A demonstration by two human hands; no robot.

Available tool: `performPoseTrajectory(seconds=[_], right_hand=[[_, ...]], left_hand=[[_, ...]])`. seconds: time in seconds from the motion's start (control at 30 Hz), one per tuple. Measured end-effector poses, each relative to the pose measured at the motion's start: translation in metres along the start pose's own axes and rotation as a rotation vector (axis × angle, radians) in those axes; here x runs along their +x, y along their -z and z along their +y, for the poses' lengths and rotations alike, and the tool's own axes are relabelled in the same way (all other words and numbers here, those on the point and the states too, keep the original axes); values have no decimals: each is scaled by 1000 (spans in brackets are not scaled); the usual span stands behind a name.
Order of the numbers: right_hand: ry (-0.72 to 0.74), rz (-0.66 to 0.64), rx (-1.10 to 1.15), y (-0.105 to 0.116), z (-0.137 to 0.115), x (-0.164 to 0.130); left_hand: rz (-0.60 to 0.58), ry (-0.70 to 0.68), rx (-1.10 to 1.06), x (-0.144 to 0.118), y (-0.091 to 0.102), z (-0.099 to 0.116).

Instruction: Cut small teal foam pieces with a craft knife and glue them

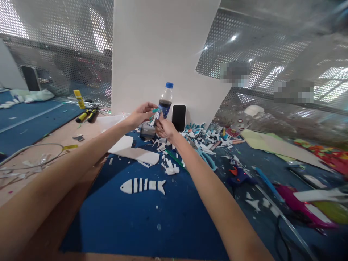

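Both your arms are stretched out over the bench [163, 221], hands meeting just in front of the bottle [165, 99], which stands upright against the white board [163, 47]. Your left hand [141, 114] comes in from the left of the bottle with thumb and forefinger pinched together on a small teal strip [155, 110]. Your right hand [164, 127] sits just below and right of that pinch, fingers closed up toward the same strip; whether it grips the strip or only touches it, cannot tell, the piece is too small. The strip is held off the bench, between the two hands, right in front of the bottle's lower half, and its long axis looks roughly side to side, tilted a little. Left hand is slightly higher, right hand slightly nearer you. Just right of the bottle a phone [178, 117] leans on the board; just below the bottle, behind your hands, sits a small grey box [147, 131]. Further right of the bottle lie foam scraps [201, 136] and scissors [208, 158]; well below the bottle, toward you, a white foam fish [143, 186] lies flat on the blue mat.
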State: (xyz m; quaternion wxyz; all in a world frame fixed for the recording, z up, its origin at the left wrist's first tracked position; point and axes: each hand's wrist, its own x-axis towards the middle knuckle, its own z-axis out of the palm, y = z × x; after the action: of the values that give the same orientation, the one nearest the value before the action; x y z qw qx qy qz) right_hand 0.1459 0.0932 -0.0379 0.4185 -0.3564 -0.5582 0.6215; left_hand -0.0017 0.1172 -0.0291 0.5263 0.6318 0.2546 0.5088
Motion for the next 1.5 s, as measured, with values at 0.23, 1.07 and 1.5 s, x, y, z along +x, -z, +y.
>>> performPoseTrajectory(seconds=[0.23,1.07,1.5], right_hand=[[-88,18,9,5,0,4],[-7,-145,49,9,3,-3],[-35,20,101,20,4,4]], left_hand=[[-21,-19,19,-2,-4,4],[-25,238,71,1,1,-14],[102,-195,575,2,-2,-7]])
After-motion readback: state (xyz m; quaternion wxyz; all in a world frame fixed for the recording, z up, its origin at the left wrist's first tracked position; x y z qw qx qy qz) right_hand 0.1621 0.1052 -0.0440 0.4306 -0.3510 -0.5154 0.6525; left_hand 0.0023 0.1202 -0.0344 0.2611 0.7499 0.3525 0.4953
